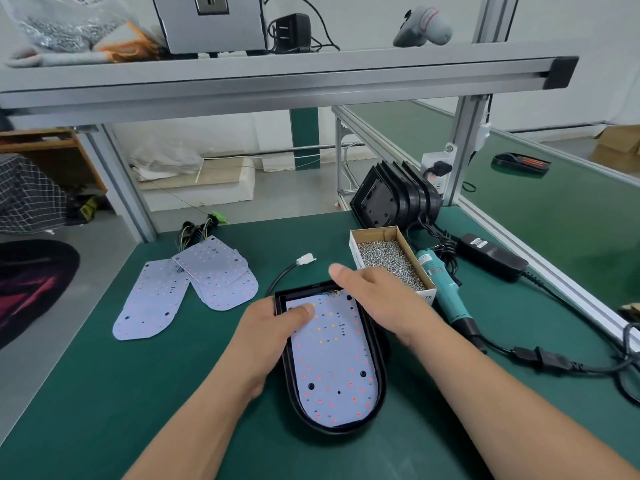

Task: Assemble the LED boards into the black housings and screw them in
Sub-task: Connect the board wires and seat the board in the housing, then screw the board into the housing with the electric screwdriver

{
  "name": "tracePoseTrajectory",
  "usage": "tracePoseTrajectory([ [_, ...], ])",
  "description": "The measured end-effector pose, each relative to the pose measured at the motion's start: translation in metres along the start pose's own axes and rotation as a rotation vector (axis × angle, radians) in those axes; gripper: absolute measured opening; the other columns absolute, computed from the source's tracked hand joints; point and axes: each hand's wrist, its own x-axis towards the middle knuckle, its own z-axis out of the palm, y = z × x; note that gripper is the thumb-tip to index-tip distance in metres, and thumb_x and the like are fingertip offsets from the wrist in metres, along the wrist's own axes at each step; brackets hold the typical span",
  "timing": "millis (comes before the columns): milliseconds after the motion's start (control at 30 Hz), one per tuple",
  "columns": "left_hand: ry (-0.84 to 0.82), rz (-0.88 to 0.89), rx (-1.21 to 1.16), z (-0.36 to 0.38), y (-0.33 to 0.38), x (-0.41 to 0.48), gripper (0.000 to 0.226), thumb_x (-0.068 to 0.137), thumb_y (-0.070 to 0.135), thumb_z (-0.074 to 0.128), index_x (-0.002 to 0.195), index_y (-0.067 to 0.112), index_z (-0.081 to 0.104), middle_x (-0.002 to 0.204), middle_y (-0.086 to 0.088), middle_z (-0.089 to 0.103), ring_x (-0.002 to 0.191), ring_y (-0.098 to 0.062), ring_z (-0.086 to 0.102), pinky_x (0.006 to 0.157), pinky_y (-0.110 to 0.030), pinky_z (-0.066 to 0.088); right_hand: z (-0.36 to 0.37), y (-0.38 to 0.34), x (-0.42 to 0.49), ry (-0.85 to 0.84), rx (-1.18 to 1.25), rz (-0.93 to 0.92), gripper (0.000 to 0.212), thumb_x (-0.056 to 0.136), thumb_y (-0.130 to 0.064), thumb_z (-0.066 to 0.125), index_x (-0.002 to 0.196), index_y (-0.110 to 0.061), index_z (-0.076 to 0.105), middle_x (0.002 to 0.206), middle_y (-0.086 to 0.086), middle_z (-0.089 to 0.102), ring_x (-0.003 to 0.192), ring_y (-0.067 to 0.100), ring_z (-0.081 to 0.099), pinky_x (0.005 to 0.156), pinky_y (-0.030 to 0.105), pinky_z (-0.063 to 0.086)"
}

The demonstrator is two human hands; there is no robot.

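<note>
A green bench mat lies under an aluminium frame. At its centre, the left hand (273, 327) grips the black oval plastic housing (382, 375) at its ten-o'clock corner, thumb pressing the thin white LED-dotted board (332, 368) seated inside. The right hand (377, 296) hovers at one o'clock with its fingers hidden, so I cannot tell its grasp. The board looks light and fragile, best held by its edges. The cardboard box of silver screws (374, 234) at one o'clock reads only "CER".

Power brick (491, 257) on green mat (104, 393), charger (289, 31) on shelf (277, 74)
</note>
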Motion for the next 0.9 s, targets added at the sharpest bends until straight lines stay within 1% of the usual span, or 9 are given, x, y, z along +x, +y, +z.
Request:
tracePoseTrajectory([
  [133,0.085,0.050,0.221,0.000,-0.005,0.002,0.026,0.087,0.045,0.071,0.102,0.025,0.077,0.103,0.004,0.081,0.099,-0.021,0.078,0.092,-0.047,0.061,-0.049,0.006,-0.004,0.237,-0.356,-0.123,0.074,0.087,-0.083,0.045,0.080,-0.011,0.060,0.062,-0.008,0.063,0.057,0.014,0.059,0.066,0.037,0.051],
  [233,0.190,0.058,0.324,0.000,-0.006,0.003,0.035,0.075,0.062,0.070,0.100,0.037,0.070,0.096,0.019,0.077,0.088,-0.004,0.073,0.086,-0.039,0.060,-0.094,0.018,-0.013,0.468,-0.707,-0.139,0.052,0.086,-0.080,0.047,0.078,-0.031,0.058,0.070,-0.012,0.062,0.068,0.005,0.058,0.059,0.032,0.041],
  [300,0.201,0.057,0.349,0.001,-0.006,0.001,0.038,0.070,0.066,0.070,0.100,0.044,0.062,0.095,0.034,0.071,0.084,0.009,0.068,0.079,-0.031,0.055,-0.115,0.031,-0.019,0.444,-0.879,-0.009,0.051,0.084,-0.084,0.048,0.089,-0.033,0.056,0.092,-0.012,0.062,0.080,0.015,0.060,0.065,0.034,0.041],
  [400,0.216,0.037,0.349,-0.004,-0.003,0.000,0.039,0.070,0.073,0.068,0.100,0.050,0.059,0.096,0.047,0.063,0.087,0.021,0.061,0.076,-0.024,0.048,-0.128,0.055,-0.034,0.317,-0.991,0.187,0.082,0.074,-0.097,0.045,0.115,-0.026,0.056,0.104,-0.004,0.059,0.089,0.024,0.060,0.073,0.039,0.048],
  [600,0.231,0.003,0.475,-0.009,0.003,-0.004,0.056,0.076,0.087,0.048,0.127,0.064,0.051,0.104,0.038,0.064,0.103,0.016,0.057,0.085,-0.022,0.042,-0.118,0.064,-0.038,0.187,-1.004,0.253,0.079,0.072,-0.086,0.061,0.118,-0.022,0.049,0.104,-0.003,0.067,0.094,0.022,0.065,0.082,0.042,0.055],
  [700,0.287,-0.029,0.385,-0.010,0.001,-0.005,0.082,0.081,0.081,0.048,0.154,0.042,0.043,0.111,0.031,0.059,0.109,0.006,0.056,0.095,-0.030,0.039,-0.118,0.064,-0.037,0.200,-0.923,0.268,0.051,0.077,-0.066,0.068,0.095,-0.020,0.056,0.085,-0.005,0.068,0.078,0.016,0.066,0.069,0.036,0.053],
  [767,0.350,-0.031,0.265,-0.012,0.001,0.000,0.066,0.090,0.067,0.052,0.149,0.037,0.050,0.109,0.028,0.058,0.099,0.004,0.057,0.091,-0.033,0.044,-0.122,0.065,-0.038,0.235,-0.786,0.291,0.037,0.078,-0.053,0.072,0.088,-0.019,0.062,0.074,-0.001,0.070,0.071,0.020,0.068,0.063,0.034,0.052],
  [833,0.382,-0.030,0.015,-0.015,0.004,0.003,0.030,0.096,0.042,0.056,0.122,0.027,0.062,0.095,0.010,0.059,0.066,-0.008,0.048,0.061,-0.026,0.043,-0.124,0.065,-0.038,0.287,-0.583,0.282,0.036,0.078,-0.044,0.075,0.091,-0.011,0.068,0.070,0.004,0.073,0.067,0.028,0.070,0.063,0.036,0.053],
  [900,0.404,-0.040,-0.311,-0.021,0.008,0.005,0.011,0.095,0.015,0.054,0.104,0.012,0.059,0.083,-0.002,0.048,0.056,-0.014,0.027,0.045,-0.023,0.020,-0.125,0.064,-0.039,0.317,-0.328,0.234,0.038,0.078,-0.040,0.073,0.091,-0.004,0.069,0.064,0.010,0.067,0.052,0.029,0.061,0.055,0.034,0.047],
])
